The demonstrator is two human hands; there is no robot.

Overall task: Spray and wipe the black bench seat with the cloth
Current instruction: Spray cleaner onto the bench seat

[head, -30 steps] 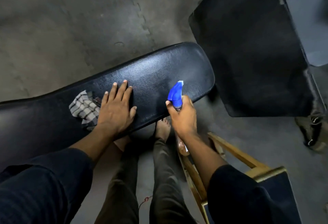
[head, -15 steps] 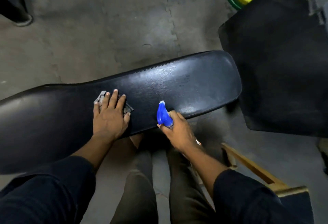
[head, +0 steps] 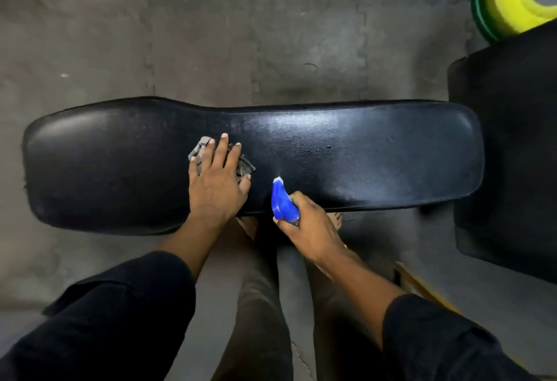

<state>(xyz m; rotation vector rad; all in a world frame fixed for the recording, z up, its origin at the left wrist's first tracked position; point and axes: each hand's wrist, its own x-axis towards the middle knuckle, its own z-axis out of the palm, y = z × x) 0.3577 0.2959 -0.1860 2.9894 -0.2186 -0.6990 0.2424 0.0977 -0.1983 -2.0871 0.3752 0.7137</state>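
On the black bench seat, my left hand pressed the cloth flat with fingers spread wide, while my right hand gripped the blue spray bottle at the near edge.

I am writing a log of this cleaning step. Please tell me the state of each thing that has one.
bench seat: level, a sheen on its middle part
cloth: pressed flat on the seat under the left hand
left hand: open, palm down on the cloth
spray bottle: gripped, nozzle toward the seat
right hand: closed around the bottle
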